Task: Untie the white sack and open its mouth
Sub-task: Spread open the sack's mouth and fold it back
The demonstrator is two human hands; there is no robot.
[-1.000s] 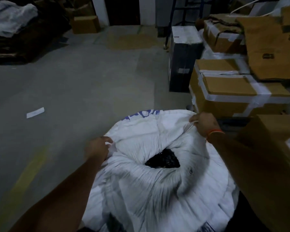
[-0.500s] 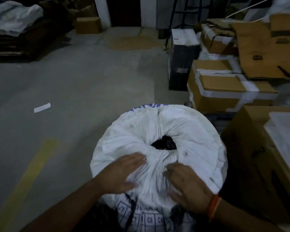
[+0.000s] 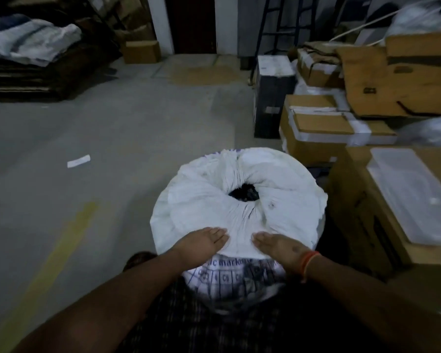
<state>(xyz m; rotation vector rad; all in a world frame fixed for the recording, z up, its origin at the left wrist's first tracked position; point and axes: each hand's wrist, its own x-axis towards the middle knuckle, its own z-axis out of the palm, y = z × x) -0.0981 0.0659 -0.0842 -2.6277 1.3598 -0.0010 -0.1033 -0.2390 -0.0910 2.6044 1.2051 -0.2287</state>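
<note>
The white sack (image 3: 201, 205) stands upright on the floor right in front of me, blue print on its near side. Its top is gathered into pleats around a small opening (image 3: 243, 193) where dark contents show. My left hand (image 3: 201, 242) lies flat on the near rim of the sack, fingers together and pointing right. My right hand (image 3: 278, 244), an orange band at its wrist, lies flat beside it with fingers pointing left. The two hands are a small gap apart and hold nothing. No tie is visible.
Taped cardboard boxes (image 3: 323, 126) are stacked close on the right, one large box (image 3: 382, 207) almost touching the sack. A black box (image 3: 270, 98) stands behind them. Bare concrete floor (image 3: 112, 138) lies to the left, with a yellow line (image 3: 61, 250), a paper scrap (image 3: 78, 161) and far pallets (image 3: 26, 77).
A second ago my hands gripped the sack's far left and right edges. They have come to the near rim and now rest flat. The mouth looks more closed.
</note>
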